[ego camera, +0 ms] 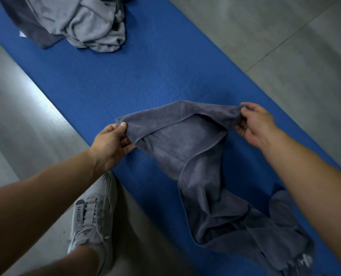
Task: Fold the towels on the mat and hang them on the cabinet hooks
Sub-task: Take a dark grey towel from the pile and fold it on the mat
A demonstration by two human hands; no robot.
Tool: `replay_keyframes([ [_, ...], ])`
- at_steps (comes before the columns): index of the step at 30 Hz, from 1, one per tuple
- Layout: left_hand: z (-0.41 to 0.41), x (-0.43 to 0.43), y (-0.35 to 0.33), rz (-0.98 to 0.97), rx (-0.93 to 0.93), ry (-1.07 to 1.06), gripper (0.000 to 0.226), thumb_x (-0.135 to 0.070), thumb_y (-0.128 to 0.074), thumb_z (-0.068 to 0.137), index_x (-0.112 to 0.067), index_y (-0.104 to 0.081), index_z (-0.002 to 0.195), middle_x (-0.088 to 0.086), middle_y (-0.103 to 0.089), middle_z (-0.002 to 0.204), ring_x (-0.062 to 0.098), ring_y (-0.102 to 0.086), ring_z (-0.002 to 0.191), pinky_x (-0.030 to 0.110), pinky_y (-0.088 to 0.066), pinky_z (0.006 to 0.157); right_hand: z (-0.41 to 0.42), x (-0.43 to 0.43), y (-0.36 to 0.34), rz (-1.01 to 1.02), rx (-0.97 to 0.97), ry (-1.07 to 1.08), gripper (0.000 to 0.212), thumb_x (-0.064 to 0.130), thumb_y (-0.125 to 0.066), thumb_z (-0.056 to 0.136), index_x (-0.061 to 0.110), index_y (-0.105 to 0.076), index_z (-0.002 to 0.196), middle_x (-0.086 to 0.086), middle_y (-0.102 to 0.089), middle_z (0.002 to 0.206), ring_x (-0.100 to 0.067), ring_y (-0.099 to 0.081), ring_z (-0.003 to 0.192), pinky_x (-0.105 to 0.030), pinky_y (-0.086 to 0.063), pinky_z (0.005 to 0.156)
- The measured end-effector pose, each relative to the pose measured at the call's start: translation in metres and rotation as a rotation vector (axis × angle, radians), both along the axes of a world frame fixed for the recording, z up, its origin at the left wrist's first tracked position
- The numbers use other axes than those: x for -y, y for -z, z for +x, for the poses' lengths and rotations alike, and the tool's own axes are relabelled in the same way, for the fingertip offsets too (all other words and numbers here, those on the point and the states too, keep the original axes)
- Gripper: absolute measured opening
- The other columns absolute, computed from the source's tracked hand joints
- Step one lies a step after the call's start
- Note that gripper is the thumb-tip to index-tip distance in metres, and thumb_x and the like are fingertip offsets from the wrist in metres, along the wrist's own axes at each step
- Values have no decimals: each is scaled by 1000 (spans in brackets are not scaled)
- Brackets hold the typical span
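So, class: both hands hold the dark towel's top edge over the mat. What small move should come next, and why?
Probably pull the left hand and right hand apart: the dark towel sags between them, its lower end bunched on the mat.

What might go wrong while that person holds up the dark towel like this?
The dark towel is pinched only at its top corners by the left hand and right hand, so a corner may slip. Its lower end is bunched on the mat, so the fold may come out crooked.

Dim, soft light; glare streaks the floor (36, 100) at left, and the edges blur and bend.
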State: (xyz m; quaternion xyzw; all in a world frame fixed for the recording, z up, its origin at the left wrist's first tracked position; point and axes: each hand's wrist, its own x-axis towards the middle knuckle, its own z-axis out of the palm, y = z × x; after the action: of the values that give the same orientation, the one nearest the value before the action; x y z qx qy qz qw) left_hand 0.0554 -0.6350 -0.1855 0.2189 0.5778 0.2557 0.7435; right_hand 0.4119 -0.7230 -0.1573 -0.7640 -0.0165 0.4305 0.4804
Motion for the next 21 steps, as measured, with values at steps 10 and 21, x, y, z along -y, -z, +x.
replay_keyframes([
  [10,1,8,9,-123,-187,105,20,-23,-68,96,-16,-59,81,1,-63,69,17,-66,70,37,-59,80,-34,2,35,-183,-94,-36,9,32,-64,97,24,-64,99,3,-72,103,-13,-68,92,-32,-52,69],
  [21,-2,-14,8,26,-123,-109,19,-28,-47,107,-21,-52,90,-1,-62,79,17,-58,72,32,-53,60,2,-40,-7,145,60,-114,21,27,-50,104,21,-66,92,1,-73,89,-12,-71,84,-30,-60,75],
])
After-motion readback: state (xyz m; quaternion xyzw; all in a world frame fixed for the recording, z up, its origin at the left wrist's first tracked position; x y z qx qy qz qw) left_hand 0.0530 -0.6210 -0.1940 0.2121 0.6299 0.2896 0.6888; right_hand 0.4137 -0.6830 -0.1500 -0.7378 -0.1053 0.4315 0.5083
